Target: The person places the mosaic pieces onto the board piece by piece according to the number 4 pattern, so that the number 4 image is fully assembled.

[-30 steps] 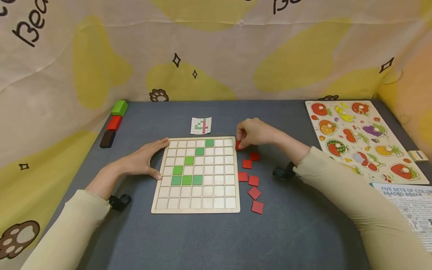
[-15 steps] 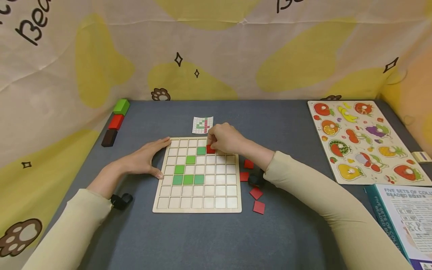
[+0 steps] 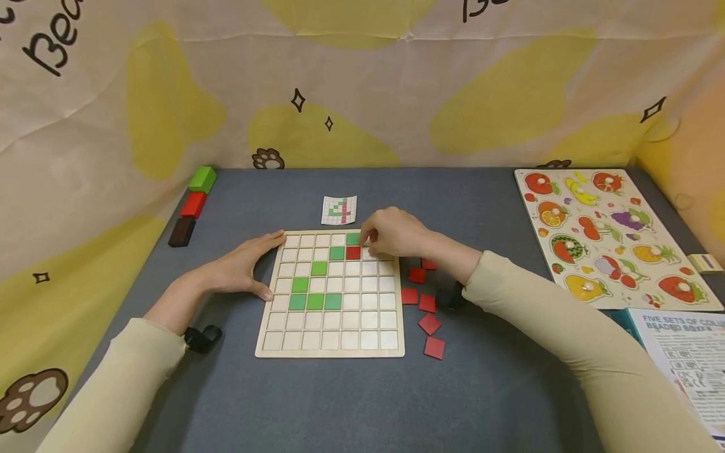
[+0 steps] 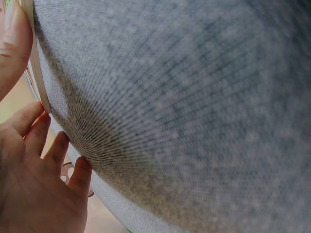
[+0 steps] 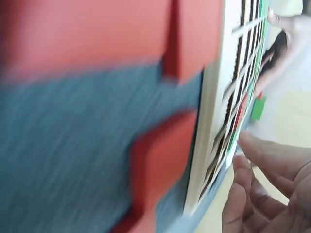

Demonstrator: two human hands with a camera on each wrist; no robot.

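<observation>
A wooden grid board (image 3: 400, 318) lies on the dark table, with several green tiles (image 3: 314, 302) in its squares. One red tile (image 3: 353, 253) sits in the second row from the far edge, below a green one. Just right of that tile, my right hand (image 3: 399, 234) hovers over the board's far right part; in the right wrist view its thumb and fingers (image 5: 272, 189) hold nothing. My left hand (image 3: 235, 269) rests against the board's left edge, thumb and fingers spread, touching the rim in the left wrist view.
Several loose red tiles (image 3: 430, 324) lie right of the board. Beyond it is a small printed pattern card (image 3: 339, 211). Green, red and brown blocks (image 3: 194, 205) line the far left. A fruit puzzle board (image 3: 623, 289) and a box (image 3: 693, 358) are at the right.
My right hand brought a red tile from the board's right side to the second row, let it go there and moved slightly right. The left hand stayed at the board's edge.
</observation>
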